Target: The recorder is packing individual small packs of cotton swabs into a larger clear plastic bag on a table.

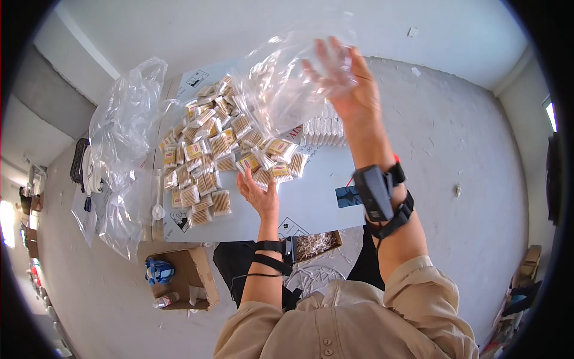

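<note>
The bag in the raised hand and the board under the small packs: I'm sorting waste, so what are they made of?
Bag: thin clear plastic film, glossy; it crinkles and shows the right hand through it. Board: probably cardboard, matte pale grey, flat, with printed symbols.

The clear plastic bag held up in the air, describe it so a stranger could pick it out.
Start at the flat cardboard sheet on the floor, heaped with small packets of wooden sticks. Above the heap, the right hand holds up an empty clear bag. Unlike the larger crumpled bag lying at the left, this one is lifted.

Dozens of swab packets (206, 161); two clear bags (281, 90); two cardboard boxes (185, 275).
</note>
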Motion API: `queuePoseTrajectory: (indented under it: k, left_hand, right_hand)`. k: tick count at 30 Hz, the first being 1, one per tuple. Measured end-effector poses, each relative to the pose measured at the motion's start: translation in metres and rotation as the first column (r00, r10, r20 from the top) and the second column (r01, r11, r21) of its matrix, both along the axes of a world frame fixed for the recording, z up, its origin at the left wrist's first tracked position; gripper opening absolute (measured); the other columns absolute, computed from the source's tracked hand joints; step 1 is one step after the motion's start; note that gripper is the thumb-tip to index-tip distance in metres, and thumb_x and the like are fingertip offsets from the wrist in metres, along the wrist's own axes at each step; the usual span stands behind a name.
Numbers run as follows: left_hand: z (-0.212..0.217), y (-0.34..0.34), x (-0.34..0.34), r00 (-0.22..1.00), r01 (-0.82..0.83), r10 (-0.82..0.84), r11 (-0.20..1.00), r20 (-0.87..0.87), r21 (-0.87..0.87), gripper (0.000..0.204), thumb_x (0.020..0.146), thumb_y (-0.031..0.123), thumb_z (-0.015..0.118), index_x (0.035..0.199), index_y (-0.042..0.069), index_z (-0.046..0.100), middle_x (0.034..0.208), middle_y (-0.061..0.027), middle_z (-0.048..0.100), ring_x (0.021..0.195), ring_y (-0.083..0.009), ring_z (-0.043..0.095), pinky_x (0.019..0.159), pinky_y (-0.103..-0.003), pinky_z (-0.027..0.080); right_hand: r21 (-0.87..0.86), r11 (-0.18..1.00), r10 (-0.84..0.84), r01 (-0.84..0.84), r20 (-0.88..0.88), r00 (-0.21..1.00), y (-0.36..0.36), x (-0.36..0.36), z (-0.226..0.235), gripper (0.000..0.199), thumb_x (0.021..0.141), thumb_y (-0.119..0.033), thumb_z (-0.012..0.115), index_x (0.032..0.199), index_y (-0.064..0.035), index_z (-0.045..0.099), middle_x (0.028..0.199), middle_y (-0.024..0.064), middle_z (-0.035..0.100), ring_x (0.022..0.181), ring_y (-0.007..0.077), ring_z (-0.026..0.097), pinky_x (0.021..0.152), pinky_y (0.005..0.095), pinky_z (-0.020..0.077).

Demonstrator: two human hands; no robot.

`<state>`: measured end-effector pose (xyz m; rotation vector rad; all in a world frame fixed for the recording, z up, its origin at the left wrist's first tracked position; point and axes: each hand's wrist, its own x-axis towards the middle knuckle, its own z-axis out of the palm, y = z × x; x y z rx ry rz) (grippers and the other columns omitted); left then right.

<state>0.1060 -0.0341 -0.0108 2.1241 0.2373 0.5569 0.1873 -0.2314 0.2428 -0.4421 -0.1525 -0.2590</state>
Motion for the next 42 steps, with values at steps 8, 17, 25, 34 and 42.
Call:
queuePoseTrajectory:
  k: [8, 17, 25, 34, 42]
  left_hand:
    - [0.033, -0.003, -0.001, 0.997, 0.061, -0.067, 0.534, 0.029, -0.843, 0.048, 0.09, 0.027, 0.06, 0.129, -0.001, 0.05, 0.124, -0.0157, 0.056, 0.116, -0.0251, 0.052, 0.102, -0.041, 0.036]
    - [0.063, -0.013, -0.018, 0.874, 0.043, -0.404, 0.615, -0.269, -0.787, 0.049, 0.084, 0.014, 0.067, 0.124, -0.007, 0.05, 0.113, -0.0167, 0.061, 0.099, -0.0236, 0.062, 0.072, -0.036, 0.054]
    - [0.091, -0.029, -0.077, 0.788, 0.613, -0.605, 0.756, 0.113, -0.228, 0.051, 0.08, 0.002, 0.068, 0.128, -0.002, 0.05, 0.122, -0.0149, 0.057, 0.112, -0.0209, 0.057, 0.092, -0.033, 0.049]
    - [0.103, -0.065, -0.132, 0.76, 0.639, -0.627, 0.676, 0.169, -0.366, 0.043, 0.082, -0.008, 0.054, 0.124, 0.0, 0.052, 0.116, -0.015, 0.062, 0.101, -0.022, 0.063, 0.087, -0.032, 0.051]
    - [0.099, -0.067, -0.121, 0.843, 0.52, -0.485, 0.846, 0.234, -0.118, 0.038, 0.078, -0.009, 0.065, 0.113, 0.0, 0.054, 0.106, -0.0094, 0.059, 0.086, -0.0145, 0.059, 0.07, -0.025, 0.051]
  right_hand:
    - [0.016, 0.998, -0.037, 0.058, -0.606, 0.795, -0.088, -0.098, -0.149, 0.024, 0.1, -0.018, 0.043, 0.111, -0.0009, 0.055, 0.112, 0.0171, 0.063, 0.109, 0.0313, 0.06, 0.097, 0.0598, 0.0436]
    - [-0.323, 0.942, -0.204, -0.093, -0.769, 0.606, -0.084, -0.166, -0.283, 0.021, 0.092, -0.014, 0.058, 0.104, 0.0027, 0.056, 0.104, 0.019, 0.063, 0.099, 0.0305, 0.063, 0.085, 0.0471, 0.0513]
    - [-0.905, 0.329, -0.425, -0.27, -0.397, 0.813, -0.056, -0.171, -0.183, 0.035, 0.086, -0.028, 0.071, 0.102, 0.0005, 0.059, 0.082, 0.0044, 0.064, 0.067, 0.0147, 0.061, 0.059, 0.0258, 0.0483]
    - [-0.901, 0.287, -0.181, -0.327, -0.386, 0.905, -0.001, -0.218, -0.15, 0.033, 0.091, -0.026, 0.063, 0.08, 0.0045, 0.06, 0.064, 0.0068, 0.059, 0.061, 0.0131, 0.06, 0.052, 0.0299, 0.0458]
    - [-0.81, 0.536, -0.173, -0.239, -0.382, 0.908, 0.007, -0.221, -0.157, 0.017, 0.092, -0.007, 0.06, 0.078, 0.0035, 0.057, 0.07, 0.0051, 0.059, 0.066, 0.0076, 0.054, 0.058, 0.0243, 0.0458]
